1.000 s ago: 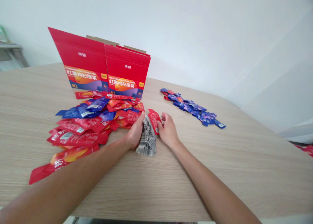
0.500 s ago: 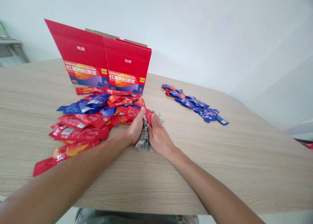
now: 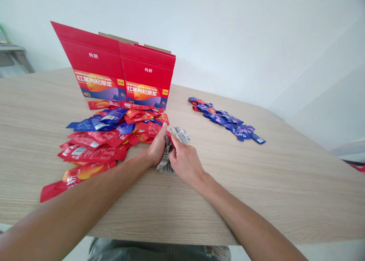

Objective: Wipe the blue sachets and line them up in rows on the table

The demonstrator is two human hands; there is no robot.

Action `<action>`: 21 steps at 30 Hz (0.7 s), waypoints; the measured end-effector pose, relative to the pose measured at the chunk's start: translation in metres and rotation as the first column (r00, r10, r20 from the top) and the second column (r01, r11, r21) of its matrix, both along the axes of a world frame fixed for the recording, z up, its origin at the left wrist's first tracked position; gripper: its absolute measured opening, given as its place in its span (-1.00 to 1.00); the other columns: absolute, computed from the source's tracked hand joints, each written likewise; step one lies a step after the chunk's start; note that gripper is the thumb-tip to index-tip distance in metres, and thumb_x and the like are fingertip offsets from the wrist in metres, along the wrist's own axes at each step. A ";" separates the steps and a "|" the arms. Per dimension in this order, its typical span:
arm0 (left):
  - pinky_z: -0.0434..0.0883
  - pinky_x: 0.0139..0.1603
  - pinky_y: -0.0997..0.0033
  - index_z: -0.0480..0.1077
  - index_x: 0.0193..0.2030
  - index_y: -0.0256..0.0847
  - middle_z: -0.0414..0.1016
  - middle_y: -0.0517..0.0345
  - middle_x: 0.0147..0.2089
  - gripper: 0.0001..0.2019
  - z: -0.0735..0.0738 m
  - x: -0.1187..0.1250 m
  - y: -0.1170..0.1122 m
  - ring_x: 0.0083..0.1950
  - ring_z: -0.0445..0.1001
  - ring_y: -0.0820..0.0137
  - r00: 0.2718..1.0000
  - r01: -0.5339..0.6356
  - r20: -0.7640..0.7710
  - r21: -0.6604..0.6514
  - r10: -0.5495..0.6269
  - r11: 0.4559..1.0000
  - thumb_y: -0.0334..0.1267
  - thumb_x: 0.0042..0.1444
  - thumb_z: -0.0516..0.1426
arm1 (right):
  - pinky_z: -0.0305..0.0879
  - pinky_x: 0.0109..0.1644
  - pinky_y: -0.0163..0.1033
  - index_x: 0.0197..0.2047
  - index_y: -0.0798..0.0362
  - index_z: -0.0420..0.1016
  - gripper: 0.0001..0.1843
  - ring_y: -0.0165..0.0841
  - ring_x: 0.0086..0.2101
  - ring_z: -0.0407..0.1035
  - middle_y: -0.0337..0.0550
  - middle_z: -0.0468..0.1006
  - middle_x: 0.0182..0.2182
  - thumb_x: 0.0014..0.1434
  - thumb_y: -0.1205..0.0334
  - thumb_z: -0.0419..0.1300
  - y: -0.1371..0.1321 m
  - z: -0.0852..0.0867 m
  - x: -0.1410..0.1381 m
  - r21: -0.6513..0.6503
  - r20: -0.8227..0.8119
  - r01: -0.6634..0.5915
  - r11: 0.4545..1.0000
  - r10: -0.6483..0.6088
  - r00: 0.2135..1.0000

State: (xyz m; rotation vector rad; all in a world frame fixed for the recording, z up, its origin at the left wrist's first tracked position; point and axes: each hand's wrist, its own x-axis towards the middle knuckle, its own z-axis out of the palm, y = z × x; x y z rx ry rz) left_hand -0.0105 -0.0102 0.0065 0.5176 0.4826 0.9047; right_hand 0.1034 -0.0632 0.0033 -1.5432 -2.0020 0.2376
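A grey-and-white striped cloth [image 3: 165, 163] is bunched between my hands, just above the table's front half. My left hand [image 3: 157, 147] is closed round the left side of a red sachet [image 3: 169, 136], of which only a narrow strip shows. From the right, my right hand [image 3: 185, 158] presses with curled fingers on the cloth and the sachet, its index finger lying along the red strip. Part of the cloth sticks out beyond the right fingers. Left of my hands lies a loose heap of red sachets [image 3: 94, 152] with several blue sachets [image 3: 114, 115] on top.
Behind the heap stands a red printed carton [image 3: 148, 76], its tall flaps raised. A row of overlapping, mostly blue sachets [image 3: 224, 119] runs diagonally across the wooden table [image 3: 270, 188] on the right. A white wall [image 3: 228, 36] borders the back.
My right hand has turned and curled its fingers over the red sachet, covering more of it. The cloth has shifted slightly. The heap, carton and row look unchanged.
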 end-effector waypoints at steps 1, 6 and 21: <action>0.64 0.07 0.14 0.57 0.28 -0.29 0.76 -0.13 -0.10 -0.34 -0.001 0.000 0.001 -0.11 0.75 0.09 1.000 0.000 0.003 -0.009 0.000 1.000 0.15 0.53 -0.13 | 0.60 0.13 0.15 0.45 0.03 0.45 -0.33 0.01 -0.07 0.69 0.09 0.72 0.09 0.28 0.32 0.11 0.000 0.003 0.002 -0.007 -0.077 -0.005 1.000 0.004 0.997; 0.58 0.21 0.06 0.52 0.35 -0.33 0.74 -0.21 0.05 -0.29 -0.003 0.002 0.002 0.01 0.74 0.04 0.993 0.077 0.088 -0.022 -0.075 0.997 0.20 0.51 -0.13 | 0.65 -0.13 0.00 0.32 0.01 0.48 -0.43 -0.15 -0.29 0.67 -0.11 0.78 -0.23 0.27 0.07 0.25 0.016 0.003 0.024 -0.117 -0.728 -0.056 0.992 -0.048 0.684; 0.56 0.27 0.00 0.53 0.33 -0.35 0.73 -0.23 0.07 -0.32 -0.007 0.004 0.004 0.03 0.73 0.02 0.993 0.081 0.087 -0.025 -0.078 0.996 0.18 0.50 -0.08 | 0.30 0.47 0.20 0.22 0.11 0.60 -0.56 -0.03 0.27 0.45 0.17 0.61 0.23 0.45 0.29 0.00 0.027 -0.021 0.026 0.147 0.028 0.002 0.989 -0.006 1.000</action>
